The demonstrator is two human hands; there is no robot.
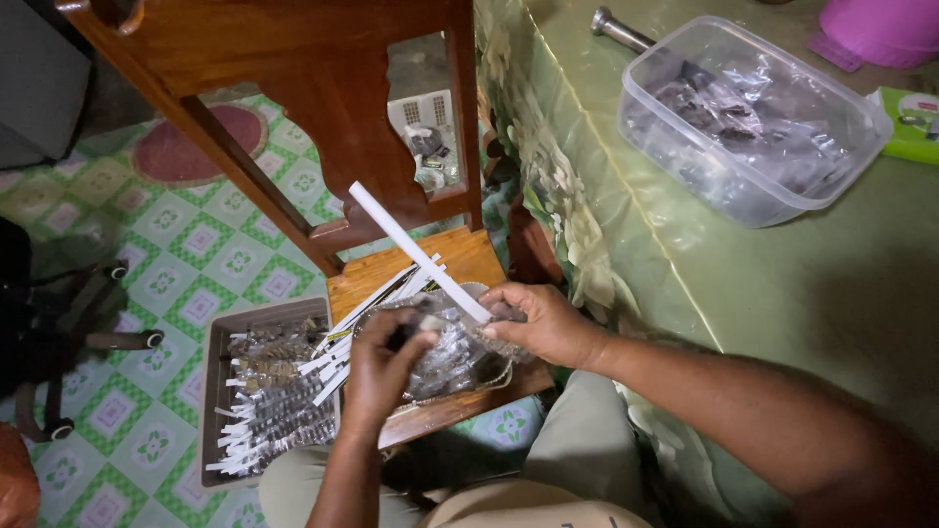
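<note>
My left hand (380,372) pinches a small clear plastic packet (445,354) of dark little parts over a wooden chair seat (468,256). My right hand (541,323) grips the lower end of a long white strip (416,249) that slants up to the left, and touches the same packet. More clear packets lie heaped under both hands. Several white strips (362,328) fan out on the seat beside the heap.
A grey tray (217,391) of packets with white strips rests at the left on my lap. A clear plastic tub (753,191) of bagged parts stands on a green-covered table (782,293). The wooden chair back (323,108) rises ahead; patterned floor at left.
</note>
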